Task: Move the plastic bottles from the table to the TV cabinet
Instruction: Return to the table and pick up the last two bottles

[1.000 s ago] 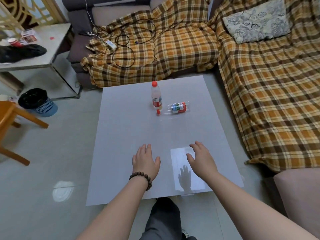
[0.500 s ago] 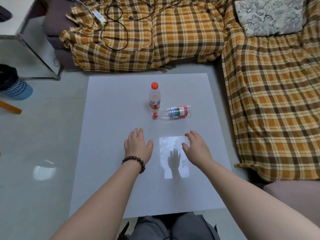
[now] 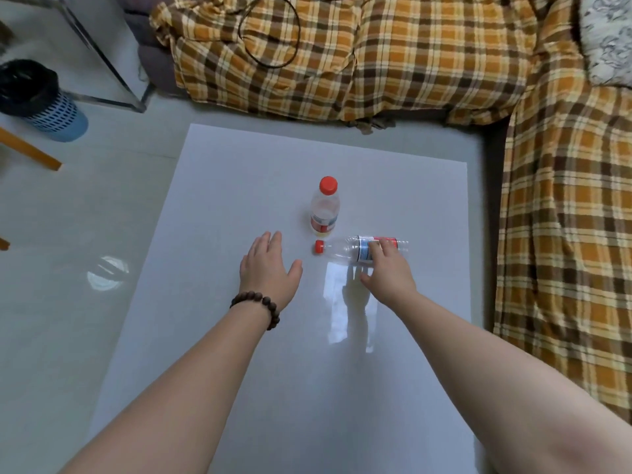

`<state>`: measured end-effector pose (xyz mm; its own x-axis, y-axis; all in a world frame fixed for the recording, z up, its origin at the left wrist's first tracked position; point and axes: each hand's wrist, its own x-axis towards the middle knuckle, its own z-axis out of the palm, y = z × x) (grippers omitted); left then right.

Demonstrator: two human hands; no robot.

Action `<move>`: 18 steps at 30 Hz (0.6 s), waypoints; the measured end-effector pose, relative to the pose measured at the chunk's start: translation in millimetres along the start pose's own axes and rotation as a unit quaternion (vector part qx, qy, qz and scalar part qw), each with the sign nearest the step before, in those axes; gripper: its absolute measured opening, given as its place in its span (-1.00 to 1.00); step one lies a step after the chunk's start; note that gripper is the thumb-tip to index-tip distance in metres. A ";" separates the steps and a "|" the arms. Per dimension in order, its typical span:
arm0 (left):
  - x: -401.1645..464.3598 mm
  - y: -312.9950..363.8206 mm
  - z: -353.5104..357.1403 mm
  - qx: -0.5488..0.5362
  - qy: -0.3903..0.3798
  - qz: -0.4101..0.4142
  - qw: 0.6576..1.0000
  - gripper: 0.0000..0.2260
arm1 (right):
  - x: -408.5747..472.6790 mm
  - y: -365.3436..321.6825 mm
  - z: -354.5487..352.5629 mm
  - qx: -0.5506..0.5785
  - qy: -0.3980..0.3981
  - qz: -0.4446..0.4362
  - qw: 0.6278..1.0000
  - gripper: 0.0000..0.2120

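Two clear plastic bottles with red caps are on the white table. One bottle stands upright near the table's middle. The other bottle lies on its side just in front of it, cap pointing left. My right hand is open over the lying bottle, fingertips on its label, not closed around it. My left hand, with a bead bracelet on the wrist, hovers open to the left of the lying bottle's cap, touching neither bottle. No TV cabinet is in view.
A sofa under an orange plaid cover wraps the table's far and right sides, with a black cable and a patterned cushion on it. A blue bin, a glass side table's leg and a wooden chair leg stand at left.
Both hands have moved forward toward the bottles. My right hand has reached the lying bottle and touches its label. The camera has tilted down and closer to the table.
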<state>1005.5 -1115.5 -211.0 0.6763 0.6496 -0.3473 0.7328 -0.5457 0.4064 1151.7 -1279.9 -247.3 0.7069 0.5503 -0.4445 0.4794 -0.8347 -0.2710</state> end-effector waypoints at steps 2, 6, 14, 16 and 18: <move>20.2 3.7 1.4 -0.020 0.011 0.002 1.000 -0.40 | 26.9 5.9 1.2 -0.023 -0.021 0.001 1.000 -0.35; 50.3 0.6 5.2 -0.037 0.020 0.016 0.999 -0.36 | 65.8 15.3 11.4 -0.064 -0.067 -0.010 0.996 -0.20; 76.2 -4.7 14.3 -0.103 -0.038 0.032 0.993 -0.20 | 75.3 24.8 35.1 -0.061 -0.071 0.012 0.996 -0.60; 83.9 0.1 20.2 -0.146 -0.049 0.030 0.988 -0.11 | 75.1 25.6 39.0 -0.067 -0.048 0.010 0.997 -0.61; 92.8 8.5 29.5 -0.205 -0.056 0.019 0.977 -0.02 | 74.2 27.1 44.1 -0.069 -0.029 0.009 0.997 -0.63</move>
<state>1076.7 -1075.5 -264.7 0.7228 0.5590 -0.4063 0.6313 -0.2950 0.7172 1194.2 -1262.6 -325.3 0.6869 0.5294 -0.4979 0.5365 -0.8315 -0.1439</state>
